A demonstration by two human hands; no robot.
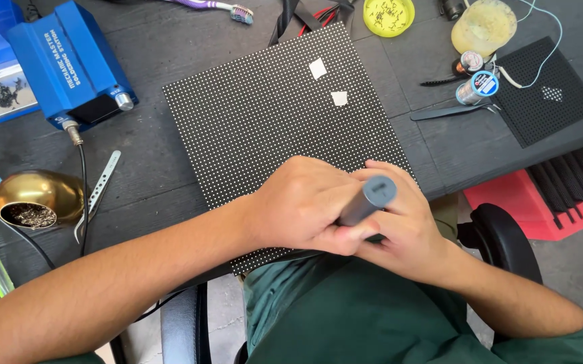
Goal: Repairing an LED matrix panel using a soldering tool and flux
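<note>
A black dot-matrix panel (271,114) lies tilted on the dark table, with two small white paper squares (318,68) stuck near its far edge. Both hands rest over the panel's near right corner. My left hand (298,202) and my right hand (403,226) together grip a grey cylindrical tool (370,199), whose flat end points up toward the camera. Its tip is hidden under the hands.
A blue soldering station (69,61) stands at the far left, a brass tip-cleaner ball (35,197) and metal tweezers (99,189) near it. Solder spools (478,86), a yellow lid (388,15), a jar (483,25) and a smaller black panel (544,87) lie right. Red tray (527,202) below the edge.
</note>
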